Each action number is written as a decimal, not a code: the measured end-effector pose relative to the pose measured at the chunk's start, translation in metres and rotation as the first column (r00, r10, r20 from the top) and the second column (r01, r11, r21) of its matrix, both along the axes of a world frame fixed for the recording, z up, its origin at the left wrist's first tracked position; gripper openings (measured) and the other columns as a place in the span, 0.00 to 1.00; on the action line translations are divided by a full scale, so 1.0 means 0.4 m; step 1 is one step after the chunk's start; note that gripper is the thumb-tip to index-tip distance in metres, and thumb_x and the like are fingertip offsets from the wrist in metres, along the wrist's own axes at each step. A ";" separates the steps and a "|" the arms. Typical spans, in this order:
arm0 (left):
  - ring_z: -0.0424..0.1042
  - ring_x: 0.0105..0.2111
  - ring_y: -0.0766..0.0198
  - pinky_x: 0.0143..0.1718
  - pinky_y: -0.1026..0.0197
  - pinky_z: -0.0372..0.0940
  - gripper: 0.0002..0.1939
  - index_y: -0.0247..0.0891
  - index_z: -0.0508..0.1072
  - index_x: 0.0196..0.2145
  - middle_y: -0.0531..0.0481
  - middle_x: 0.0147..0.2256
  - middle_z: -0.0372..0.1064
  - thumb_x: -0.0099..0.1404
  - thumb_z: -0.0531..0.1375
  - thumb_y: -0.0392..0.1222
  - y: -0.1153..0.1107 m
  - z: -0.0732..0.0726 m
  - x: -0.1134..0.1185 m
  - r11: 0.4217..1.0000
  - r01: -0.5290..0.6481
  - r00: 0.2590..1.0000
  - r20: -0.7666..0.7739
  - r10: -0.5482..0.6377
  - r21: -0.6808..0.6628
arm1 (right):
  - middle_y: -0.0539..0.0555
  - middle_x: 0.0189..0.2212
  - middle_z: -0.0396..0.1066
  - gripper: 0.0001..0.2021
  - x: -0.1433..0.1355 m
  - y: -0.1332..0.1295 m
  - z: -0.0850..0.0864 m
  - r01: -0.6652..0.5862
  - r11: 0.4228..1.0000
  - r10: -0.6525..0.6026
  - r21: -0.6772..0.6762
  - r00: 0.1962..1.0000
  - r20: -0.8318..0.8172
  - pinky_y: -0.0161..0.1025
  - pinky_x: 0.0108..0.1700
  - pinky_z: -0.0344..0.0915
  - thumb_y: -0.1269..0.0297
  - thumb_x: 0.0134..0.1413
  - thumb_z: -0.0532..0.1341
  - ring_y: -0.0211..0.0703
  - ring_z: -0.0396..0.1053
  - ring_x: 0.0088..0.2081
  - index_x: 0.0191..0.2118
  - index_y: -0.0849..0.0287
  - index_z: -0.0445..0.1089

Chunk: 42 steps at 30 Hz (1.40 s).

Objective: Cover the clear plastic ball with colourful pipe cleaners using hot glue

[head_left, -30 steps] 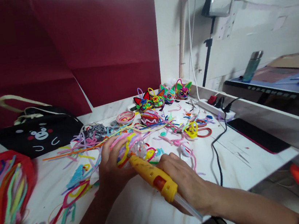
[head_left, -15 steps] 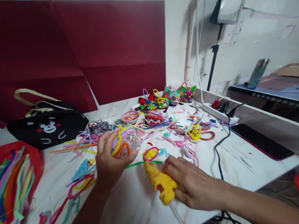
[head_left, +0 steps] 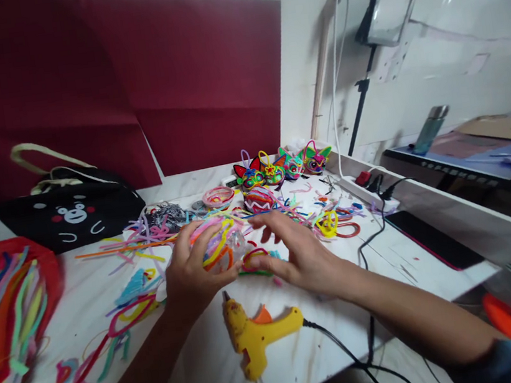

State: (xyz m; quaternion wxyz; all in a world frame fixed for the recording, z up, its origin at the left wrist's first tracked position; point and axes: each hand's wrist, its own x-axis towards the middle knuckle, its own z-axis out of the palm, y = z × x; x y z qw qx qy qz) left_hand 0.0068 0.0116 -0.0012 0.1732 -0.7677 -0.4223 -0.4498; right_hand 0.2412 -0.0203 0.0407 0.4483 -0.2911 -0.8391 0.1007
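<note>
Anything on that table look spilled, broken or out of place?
Nothing looks spilled or broken. Untidy, though: loose fuzzy strips lie scattered across the table, and the glue gun lies near its front edge, cord trailing over, where a snag might drag it.

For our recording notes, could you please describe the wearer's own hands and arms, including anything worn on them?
The left hand and right hand are bare: no glove, ring or watch can be seen. A blue fabric sleeve shows on the right arm, near the lower right corner; no sleeve is visible on the left arm.
</note>
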 end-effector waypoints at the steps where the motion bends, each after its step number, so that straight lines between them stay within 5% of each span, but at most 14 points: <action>1: 0.71 0.54 0.43 0.54 0.46 0.71 0.30 0.41 0.70 0.55 0.37 0.56 0.65 0.56 0.68 0.50 0.000 -0.001 0.002 1.000 0.000 1.000 -0.017 0.000 0.013 | 0.61 0.51 0.70 0.22 -0.007 0.014 0.012 -0.008 0.999 0.008 0.047 1.000 -0.002 0.46 0.52 0.70 0.61 0.66 0.62 0.48 0.70 0.51 0.61 0.59 0.60; 5: 0.72 0.53 0.42 0.52 0.45 0.72 0.30 0.40 0.70 0.54 0.35 0.55 0.65 0.57 0.68 0.51 0.001 -0.005 0.009 0.999 0.011 0.997 -0.074 -0.007 0.053 | 0.61 0.47 0.72 0.14 -0.035 0.062 0.023 -0.049 0.987 0.042 0.156 0.998 0.050 0.43 0.50 0.70 0.63 0.69 0.57 0.46 0.71 0.47 0.56 0.60 0.67; 11: 0.73 0.52 0.43 0.50 0.47 0.73 0.29 0.40 0.69 0.54 0.35 0.55 0.66 0.57 0.68 0.50 -0.004 -0.004 0.013 0.999 0.015 0.995 -0.101 -0.010 0.049 | 0.55 0.32 0.73 0.09 -0.039 0.096 -0.013 0.054 0.978 -0.051 0.203 0.998 -0.020 0.35 0.38 0.67 0.66 0.69 0.56 0.41 0.71 0.34 0.39 0.61 0.73; 25: 0.71 0.54 0.43 0.54 0.47 0.71 0.32 0.40 0.67 0.57 0.35 0.56 0.64 0.57 0.69 0.50 -0.008 -0.002 0.012 0.996 0.077 0.995 -0.062 -0.075 0.035 | 0.50 0.26 0.70 0.11 -0.054 0.098 -0.041 0.124 0.976 -0.150 -0.181 0.979 -0.137 0.34 0.33 0.60 0.62 0.64 0.61 0.37 0.65 0.27 0.31 0.59 0.70; 34: 0.71 0.55 0.45 0.56 0.48 0.70 0.34 0.40 0.67 0.58 0.37 0.56 0.64 0.56 0.69 0.50 -0.002 -0.005 0.003 0.993 0.112 0.993 -0.046 -0.111 0.028 | 0.48 0.23 0.66 0.23 -0.062 0.097 -0.043 -0.028 0.898 -0.129 -0.439 0.937 -0.324 0.34 0.28 0.56 0.42 0.57 0.62 0.36 0.60 0.24 0.28 0.59 0.69; 42: 0.70 0.56 0.45 0.57 0.47 0.69 0.34 0.39 0.67 0.58 0.37 0.55 0.65 0.56 0.69 0.50 -0.003 -0.004 0.007 0.990 0.140 0.990 -0.025 -0.141 -0.013 | 0.46 0.20 0.66 0.23 -0.068 0.110 -0.047 -0.224 0.787 -0.129 -0.574 0.850 -0.510 0.33 0.25 0.54 0.44 0.42 0.72 0.34 0.58 0.22 0.27 0.59 0.69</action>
